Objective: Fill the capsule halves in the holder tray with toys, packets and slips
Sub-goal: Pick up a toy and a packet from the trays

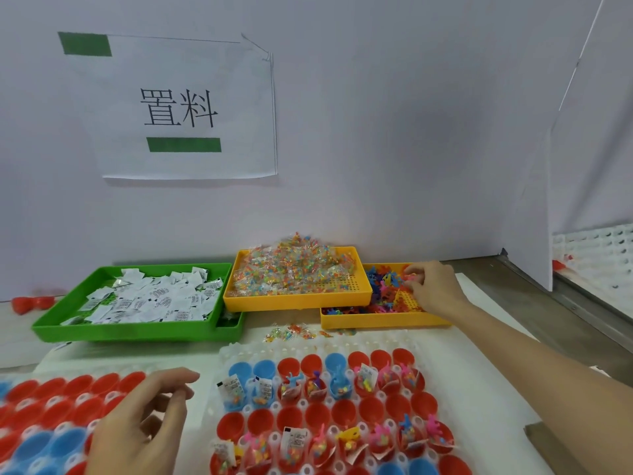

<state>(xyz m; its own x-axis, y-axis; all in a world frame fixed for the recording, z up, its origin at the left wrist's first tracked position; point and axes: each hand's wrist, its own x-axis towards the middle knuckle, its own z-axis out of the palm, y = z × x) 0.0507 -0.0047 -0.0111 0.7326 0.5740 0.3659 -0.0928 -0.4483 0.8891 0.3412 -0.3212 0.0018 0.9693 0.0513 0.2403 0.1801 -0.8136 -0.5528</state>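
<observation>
A white holder tray [233, 354] in front of me carries rows of red capsule halves [370, 409] and a few blue ones [263, 368]. Several hold toys, candy packets and white slips; others are empty. Behind it stand a green tray [137, 332] of white slips [154, 299], a yellow tray [298, 301] heaped with packets [291, 269], and a second yellow tray [376, 322] of small coloured toys [383, 286]. My right hand [435, 286] reaches into the toy tray and pinches a pink toy [411, 278]. My left hand [137, 419] hovers, fingers loosely curled, holding nothing.
A second holder tray [51, 406] of red and blue halves lies under my left hand. Loose packets [291, 332] lie on the table between the trays. Red capsule halves [30, 303] sit far left. A white partition [534, 200] stands on the right.
</observation>
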